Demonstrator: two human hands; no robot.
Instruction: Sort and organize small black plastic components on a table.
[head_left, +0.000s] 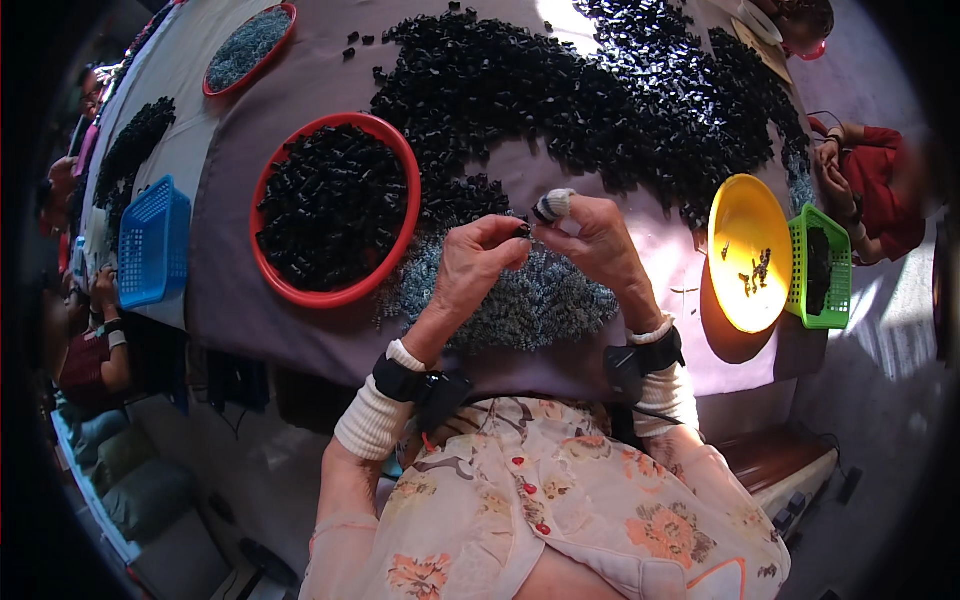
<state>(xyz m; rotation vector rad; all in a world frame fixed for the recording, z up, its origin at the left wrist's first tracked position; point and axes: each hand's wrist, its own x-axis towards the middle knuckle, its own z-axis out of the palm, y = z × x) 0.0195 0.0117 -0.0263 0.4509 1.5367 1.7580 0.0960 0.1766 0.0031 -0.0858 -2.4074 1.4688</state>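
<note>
Above the grey wire-like pieces, steady the small black piece in the narrow grip of the left hand; align gently with the right hand, cannot tell its hold.

A blue basket stands at the left. Over on the right — a person in red, with a brown bench lower down.

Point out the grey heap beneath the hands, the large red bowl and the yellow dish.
Grey heap [545,300]: head view, on its middle.
Large red bowl [325,297]: head view, on its near rim.
Yellow dish [750,218]: head view, on its bare upper inside.
</note>
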